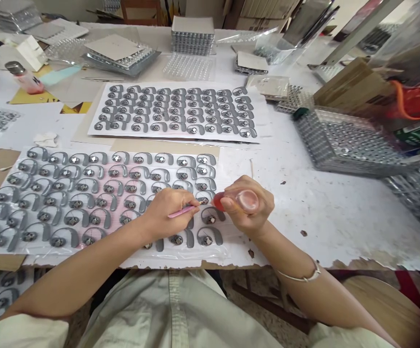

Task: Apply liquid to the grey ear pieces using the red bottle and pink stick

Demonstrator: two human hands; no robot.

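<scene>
My left hand (169, 209) is closed on a thin pink stick-like tool (181, 211), its fingertips beside a grey hook-shaped piece with a shiny round metal part (203, 200) near the right edge of the near sheet. My right hand (255, 205) is wrapped around a small bottle (246, 200) of pinkish-red colour. The bottle lies tilted, its red end (220, 200) pointing left towards the same piece. Rows of these grey pieces cover the white near sheet (224, 249), which has a pink-tinted area in its middle. My left hand and forearm hide some of them.
Behind lies a second white sheet (94, 123) with rows of similar pieces. Stacked clear blister trays stand at the right (351, 140) and back (193, 38). A bottle with a dark cap (24, 78) stands back left. A crumpled white tissue (46, 139) lies at the left.
</scene>
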